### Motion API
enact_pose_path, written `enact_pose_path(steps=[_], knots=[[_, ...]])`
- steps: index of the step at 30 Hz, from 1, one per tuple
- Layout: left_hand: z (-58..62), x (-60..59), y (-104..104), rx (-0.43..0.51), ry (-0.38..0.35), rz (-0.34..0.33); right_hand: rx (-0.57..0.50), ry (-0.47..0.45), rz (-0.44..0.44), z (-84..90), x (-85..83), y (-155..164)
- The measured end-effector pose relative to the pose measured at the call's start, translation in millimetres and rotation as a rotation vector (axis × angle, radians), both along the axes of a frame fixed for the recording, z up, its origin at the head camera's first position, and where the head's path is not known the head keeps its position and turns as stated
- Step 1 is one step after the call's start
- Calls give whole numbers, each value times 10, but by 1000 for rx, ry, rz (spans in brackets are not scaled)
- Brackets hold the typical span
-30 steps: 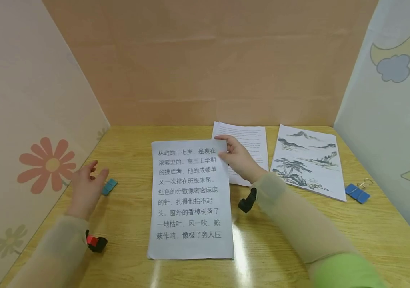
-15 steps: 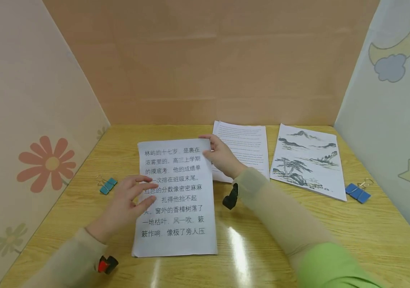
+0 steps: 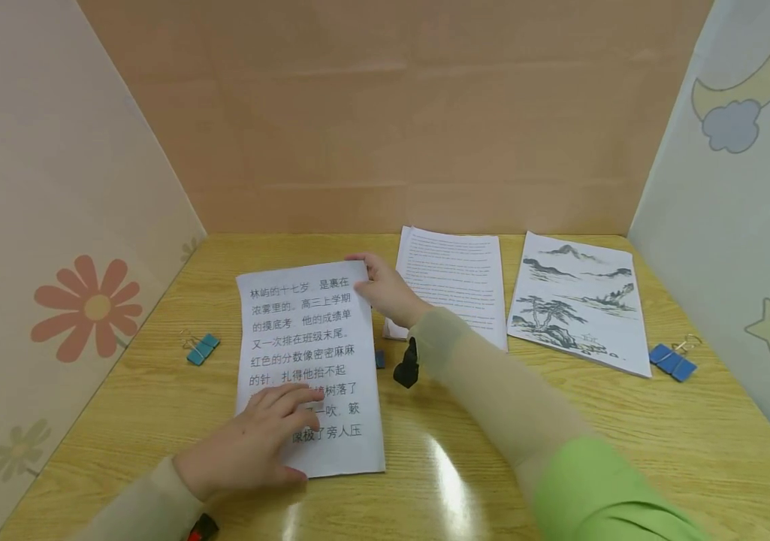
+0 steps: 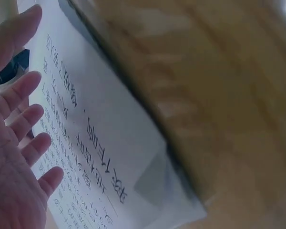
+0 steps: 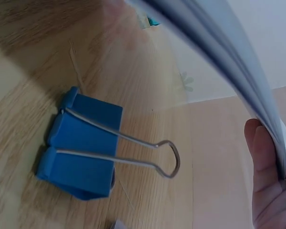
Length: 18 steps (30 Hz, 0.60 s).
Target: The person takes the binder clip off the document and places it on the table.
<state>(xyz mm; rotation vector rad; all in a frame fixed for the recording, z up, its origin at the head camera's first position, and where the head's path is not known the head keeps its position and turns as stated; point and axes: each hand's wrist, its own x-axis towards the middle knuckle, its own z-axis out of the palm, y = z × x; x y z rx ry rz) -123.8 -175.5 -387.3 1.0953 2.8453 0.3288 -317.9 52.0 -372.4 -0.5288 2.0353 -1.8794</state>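
Observation:
A stack of white sheets printed with large black characters (image 3: 303, 330) lies on the wooden table (image 3: 493, 466), left of centre. My left hand (image 3: 256, 443) rests flat on its lower part with straight fingers, and the left wrist view shows the fingers (image 4: 24, 124) spread over the print (image 4: 100, 129). My right hand (image 3: 385, 289) grips the stack's top right corner. In the right wrist view that edge of the paper (image 5: 229, 62) is lifted, with a finger (image 5: 267, 162) under it. A blue binder clip (image 5: 83, 152) lies on the table beneath, just off the stack's right edge (image 3: 379, 359).
A stack of small-print sheets (image 3: 459, 285) and a stack with an ink landscape (image 3: 577, 300) lie at the back right. Another blue binder clip (image 3: 202, 349) lies at the left and one more (image 3: 671, 363) at the right. Decorated panels wall the table on three sides.
The stack of large-character sheets has slid left under my right hand. My left hand came from beside the left clip onto the stack's lower part. A blue clip now shows by the stack's right edge.

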Motion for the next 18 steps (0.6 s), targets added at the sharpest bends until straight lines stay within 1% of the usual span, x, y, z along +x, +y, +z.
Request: enact_pose_path(steps=[3,5,10,13,18], knots=[[-21,32,-31,-18,-8,9,-4,-2,12,-16,-29,-84],[-40,40,-49,-16,7,7,2,4,14,-35,-52,-139],[-71,33,-83,-29,21,24,65,7,-4,-83,-110,-257],[-83,28,-97,-40,6,38,75,-3,-9,-106,-151,-310],[-95,12,-114,-65,-18,57,48,-48,6,-143,-204,-372]])
